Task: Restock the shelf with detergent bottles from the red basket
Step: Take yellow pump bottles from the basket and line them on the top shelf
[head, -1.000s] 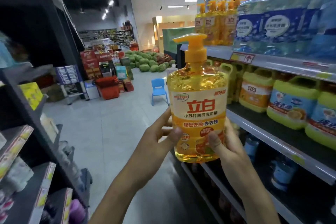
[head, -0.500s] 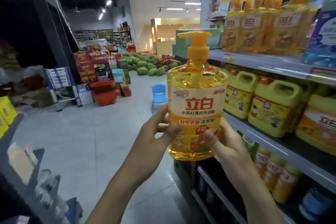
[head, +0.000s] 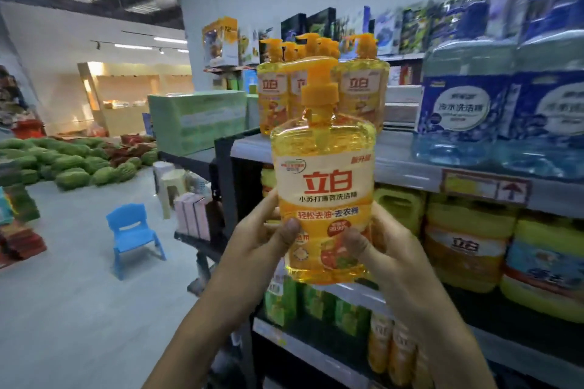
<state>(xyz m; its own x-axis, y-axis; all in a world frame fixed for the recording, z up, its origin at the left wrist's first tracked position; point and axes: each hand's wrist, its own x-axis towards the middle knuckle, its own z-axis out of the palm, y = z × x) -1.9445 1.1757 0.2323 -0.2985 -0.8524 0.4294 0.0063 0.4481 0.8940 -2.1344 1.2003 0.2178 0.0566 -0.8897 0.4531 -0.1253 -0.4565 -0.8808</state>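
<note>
Both the left hand [head: 262,230] and the right hand [head: 388,249] grip the clear yellow plastic pump-top detergent bottle [head: 324,186], upright before the grey shelf [head: 407,164]. Full, it probably handles heavy and slick; holding the stiff lower body beats the pump.

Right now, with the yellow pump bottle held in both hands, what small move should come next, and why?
Probably raise the bottle and move it forward onto the upper shelf, next to the matching pump bottles. The left hand and right hand grip its lower part, and its base hangs below that shelf's edge.
</note>
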